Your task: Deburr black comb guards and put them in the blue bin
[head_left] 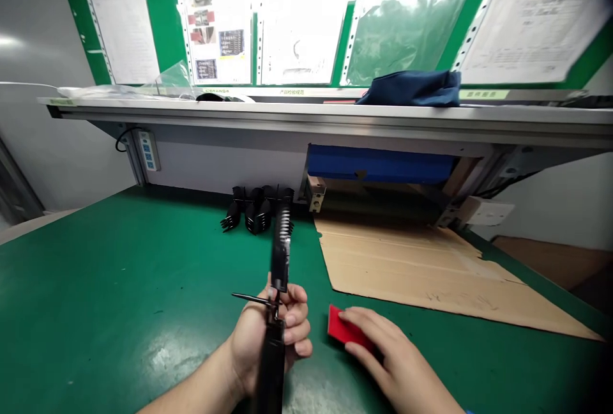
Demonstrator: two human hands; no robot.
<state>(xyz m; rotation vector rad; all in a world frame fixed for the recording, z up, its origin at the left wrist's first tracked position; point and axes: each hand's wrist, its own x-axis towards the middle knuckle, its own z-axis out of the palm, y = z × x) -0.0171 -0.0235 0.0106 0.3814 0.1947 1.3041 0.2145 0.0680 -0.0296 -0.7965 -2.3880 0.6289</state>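
Note:
My left hand (268, 344) is closed around a long black tool (279, 273) that points up and away from me; its far end carries a comb-like toothed head, and a thin black pin sticks out to the left near my fingers. My right hand (393, 363) lies on the green bench mat with its fingers curled over a small red flat piece (341, 331), pressing or gripping it against the mat. The two hands are close together, a little apart.
Several black comb attachments (253, 209) lie at the back of the green mat (119, 286). A cardboard sheet (431, 267) covers the mat to the right. Above runs a metal shelf (306, 117) with a dark blue cloth (412, 88), and papers hang on the green board.

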